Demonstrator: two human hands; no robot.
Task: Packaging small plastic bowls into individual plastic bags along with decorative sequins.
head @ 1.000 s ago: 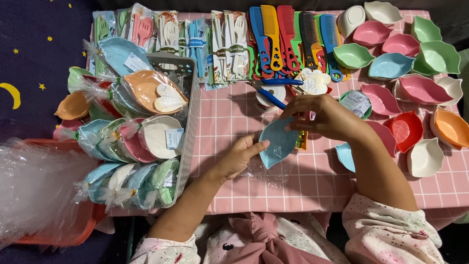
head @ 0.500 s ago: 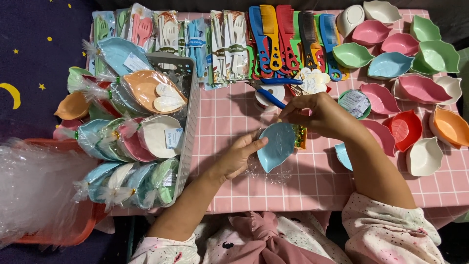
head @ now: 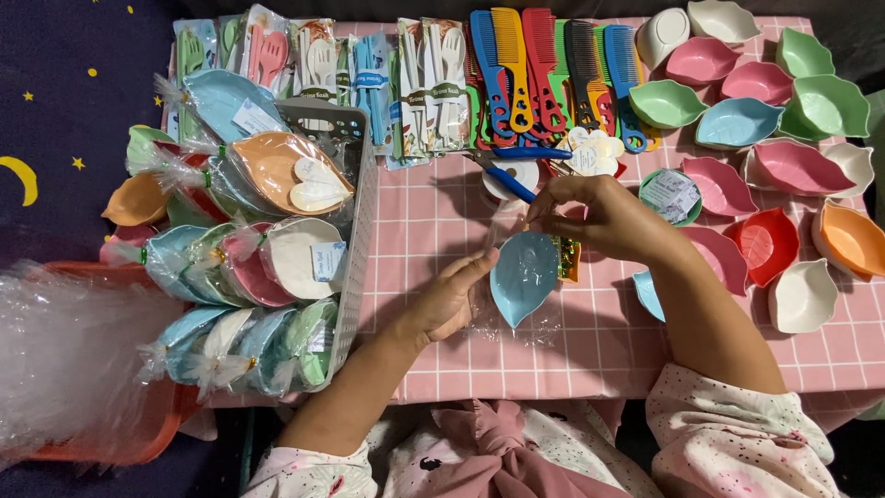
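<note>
Meanwhile both hands, left hand (head: 449, 300) and right hand (head: 599, 217), grip a blue leaf dish (head: 524, 277) (clear-wrapped), basket (head: 355, 231) alongside.

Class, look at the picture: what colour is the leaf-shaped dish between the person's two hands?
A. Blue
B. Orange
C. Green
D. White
A: the leaf-shaped dish is light blue, inside clear wrap, with the left hand at its side and the right hand pinching the wrap above it.
</note>
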